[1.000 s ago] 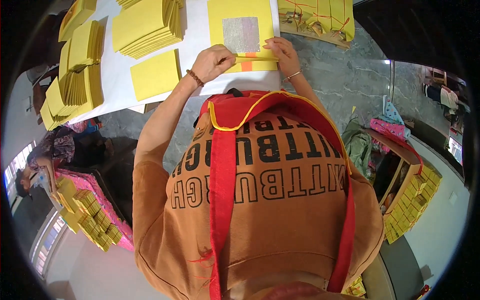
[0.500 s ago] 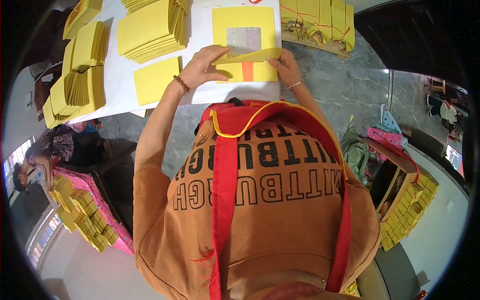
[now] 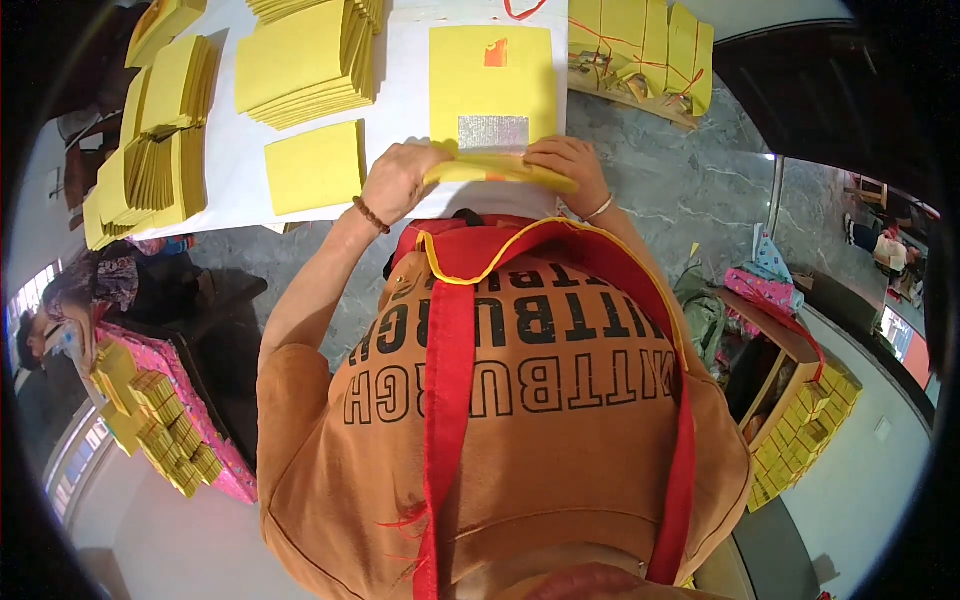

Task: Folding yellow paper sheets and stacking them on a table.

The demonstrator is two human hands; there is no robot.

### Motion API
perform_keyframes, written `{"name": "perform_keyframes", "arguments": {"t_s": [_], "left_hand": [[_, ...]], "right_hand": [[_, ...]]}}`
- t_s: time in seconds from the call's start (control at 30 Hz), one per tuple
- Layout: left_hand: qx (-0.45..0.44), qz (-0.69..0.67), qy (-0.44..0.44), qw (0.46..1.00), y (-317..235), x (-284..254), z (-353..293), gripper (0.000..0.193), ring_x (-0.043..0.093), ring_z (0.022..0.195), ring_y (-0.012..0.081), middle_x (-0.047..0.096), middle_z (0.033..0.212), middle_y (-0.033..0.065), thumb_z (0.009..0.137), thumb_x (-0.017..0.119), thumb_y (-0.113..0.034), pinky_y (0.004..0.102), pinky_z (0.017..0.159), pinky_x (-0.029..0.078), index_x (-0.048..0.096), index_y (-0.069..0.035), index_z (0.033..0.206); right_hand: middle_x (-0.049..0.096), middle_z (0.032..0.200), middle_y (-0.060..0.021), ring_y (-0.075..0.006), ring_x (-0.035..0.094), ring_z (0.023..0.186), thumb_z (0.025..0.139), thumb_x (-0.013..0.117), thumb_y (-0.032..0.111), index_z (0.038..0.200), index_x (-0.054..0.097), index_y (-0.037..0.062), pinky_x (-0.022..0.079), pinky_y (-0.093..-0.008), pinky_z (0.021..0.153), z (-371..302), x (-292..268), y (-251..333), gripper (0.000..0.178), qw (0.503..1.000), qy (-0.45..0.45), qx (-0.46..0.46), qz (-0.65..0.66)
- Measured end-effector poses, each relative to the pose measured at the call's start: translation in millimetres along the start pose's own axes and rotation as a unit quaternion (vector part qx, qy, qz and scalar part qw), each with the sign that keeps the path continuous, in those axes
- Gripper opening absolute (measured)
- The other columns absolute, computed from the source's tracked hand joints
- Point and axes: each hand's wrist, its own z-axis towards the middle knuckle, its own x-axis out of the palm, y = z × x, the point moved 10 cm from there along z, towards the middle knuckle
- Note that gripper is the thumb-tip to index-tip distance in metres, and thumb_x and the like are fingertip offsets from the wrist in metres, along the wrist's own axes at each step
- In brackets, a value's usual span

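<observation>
My left hand, with a beaded bracelet at the wrist, grips the left end of a folded yellow paper sheet. My right hand has its fingers curled over the right end of the same sheet. The sheet is bent up between both hands at the table's near edge, with a bit of orange showing on it. Just beyond lies flat yellow paper with an orange patch and a silver patch. Both thumbs are hidden.
Left of my hands a folded yellow piece lies on the white table. Fanned yellow stacks stand beyond it, and more at the far left. Red-tied yellow bundles are at right. Another person sits at left.
Both hands have drawn toward me with the bent paper, and their fingers have closed more around it. The orange patch on the flat paper beyond has come into view.
</observation>
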Motion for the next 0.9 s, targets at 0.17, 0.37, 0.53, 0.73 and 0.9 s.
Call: {"name": "perform_keyframes", "arguments": {"t_s": [0.17, 0.37, 0.53, 0.73, 0.9], "left_hand": [[-0.18, -0.041, -0.063, 0.981, 42.7, 1.1, 20.3, 0.027, 0.054, 0.055, 0.0376, 0.055, 0.06, 0.0194, 0.09, 0.049, -0.029, 0.0448, 0.052, 0.043, 0.052, -0.002, 0.087], [-0.301, -0.004, -0.045, 0.953, 76.3, 12.9, 32.3, 0.034, 0.054, 0.055, 0.0399, 0.053, 0.056, 0.0205, 0.091, 0.044, -0.034, 0.0474, 0.049, 0.039, 0.046, -0.003, 0.077], [-0.349, -0.014, -0.037, 0.936, 87.4, 16.7, 35.0, 0.032, 0.055, 0.06, 0.0408, 0.056, 0.06, 0.0219, 0.088, 0.049, -0.033, 0.0481, 0.053, 0.041, 0.05, -0.002, 0.08], [-0.383, -0.06, -0.047, 0.921, 103.6, 24.1, 31.9, 0.031, 0.058, 0.067, 0.0411, 0.059, 0.068, 0.023, 0.084, 0.052, -0.032, 0.0466, 0.059, 0.044, 0.053, -0.001, 0.088], [-0.396, -0.099, -0.064, 0.91, 107.4, 26.3, 30.7, 0.033, 0.06, 0.069, 0.0388, 0.061, 0.071, 0.0199, 0.083, 0.055, -0.031, 0.0444, 0.062, 0.046, 0.049, -0.001, 0.096]], "right_hand": [[0.062, 0.097, -0.0089, -0.0242, 0.06, 0.088, 0.079, 0.062, 0.017, 0.102, 0.061, 0.0088, 0.044, -0.0356, 0.075, 2.1, 11.5, -37.7, 0.025, 0.953, -0.014, 0.221, 0.205], [0.063, 0.101, -0.0108, -0.0175, 0.061, 0.09, 0.077, 0.066, 0.021, 0.115, 0.054, 0.005, 0.047, -0.0297, 0.076, 7.4, 12.1, -61.2, 0.043, 0.863, -0.15, 0.296, 0.382], [0.063, 0.103, -0.0137, -0.0206, 0.061, 0.093, 0.075, 0.068, 0.023, 0.123, 0.05, 0.0071, 0.047, -0.0295, 0.079, 11.8, 9.6, -68.2, 0.053, 0.91, -0.15, 0.276, 0.27], [0.061, 0.105, -0.017, -0.027, 0.061, 0.09, 0.074, 0.068, 0.027, 0.117, 0.055, 0.007, 0.046, -0.0323, 0.078, 13.5, 3.6, -66.4, 0.049, 0.908, -0.16, 0.321, 0.216], [0.062, 0.099, -0.0177, -0.0279, 0.062, 0.089, 0.074, 0.067, 0.026, 0.116, 0.057, 0.0083, 0.047, -0.0325, 0.076, 11.2, 7.4, -72.4, 0.047, 0.903, -0.173, 0.329, 0.217]]}}
